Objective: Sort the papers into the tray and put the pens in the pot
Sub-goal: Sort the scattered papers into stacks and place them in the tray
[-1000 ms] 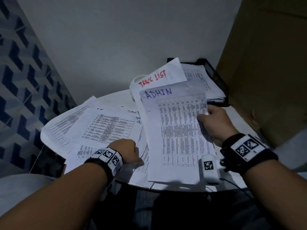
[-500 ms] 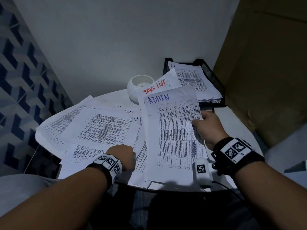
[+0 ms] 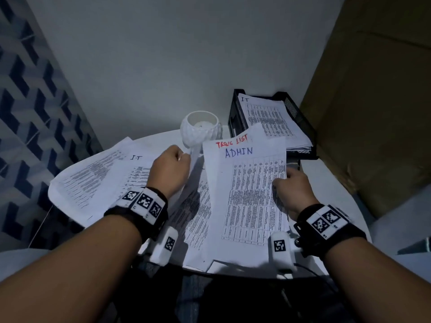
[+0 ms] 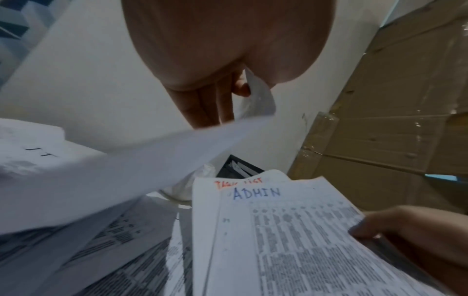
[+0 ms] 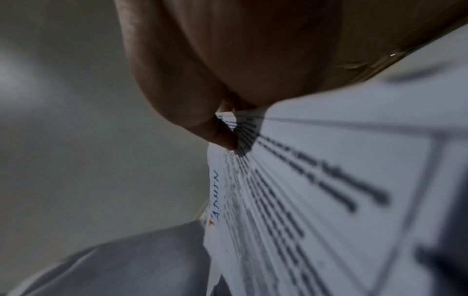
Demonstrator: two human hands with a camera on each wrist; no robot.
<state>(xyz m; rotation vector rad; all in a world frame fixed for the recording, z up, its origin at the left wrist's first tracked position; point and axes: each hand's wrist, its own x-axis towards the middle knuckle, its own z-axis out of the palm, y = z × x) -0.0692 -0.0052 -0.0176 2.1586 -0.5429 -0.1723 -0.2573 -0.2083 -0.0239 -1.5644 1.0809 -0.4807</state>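
My right hand [image 3: 290,185] pinches the right edge of a small stack of printed sheets topped by one marked ADMIN [image 3: 251,197], with a TASK LIST sheet [image 3: 233,141] under it; the wrist view shows thumb and fingers clamping that ADMIN stack [image 5: 303,200]. My left hand [image 3: 171,172] pinches the corner of a loose sheet [image 4: 142,166] and lifts it off the pile of IT papers [image 3: 93,180] on the round white table [image 3: 326,183]. The black mesh tray [image 3: 296,113] at the back right holds printed papers. A white ribbed pot [image 3: 200,130] stands behind the papers. No pens show.
A tall cardboard box [image 3: 377,101] stands close against the table's right side, just behind the tray. A white wall is behind and a blue patterned wall [image 3: 28,113] on the left. My lap lies below the table's near edge.
My left hand has moved from the near edge of the pile up and away towards the pot and taken hold of a sheet corner. The right hand has lowered the ADMIN stack slightly.
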